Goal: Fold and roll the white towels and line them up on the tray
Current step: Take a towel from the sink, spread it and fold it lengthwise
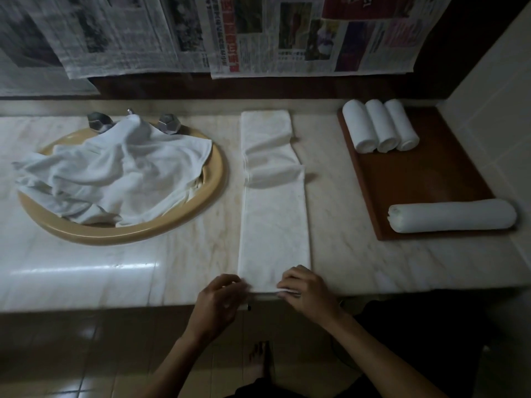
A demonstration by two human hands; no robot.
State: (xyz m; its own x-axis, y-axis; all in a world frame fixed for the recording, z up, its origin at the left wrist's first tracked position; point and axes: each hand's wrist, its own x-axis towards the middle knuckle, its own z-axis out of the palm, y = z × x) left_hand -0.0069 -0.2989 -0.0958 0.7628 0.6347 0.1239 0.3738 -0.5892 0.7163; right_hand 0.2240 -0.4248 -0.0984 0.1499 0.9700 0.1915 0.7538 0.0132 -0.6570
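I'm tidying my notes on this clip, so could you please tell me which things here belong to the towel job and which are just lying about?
Part of the job:
- long folded white towel, near end pinched by left hand and right hand
- brown wooden tray
- three small rolled white towels
- large rolled white towel
- crumpled white towels

Just lying about:
- tan oval sink
- newspaper sheets

Newspaper sheets [273, 33] on wall, print too blurred.

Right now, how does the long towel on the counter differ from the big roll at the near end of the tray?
The long towel lies flat as a folded strip on the marble counter; the big roll is already rolled and rests on the tray. The strip runs away from the person; the roll lies crosswise. Both hands pinch the strip's near end; nothing touches the roll. Both are white.
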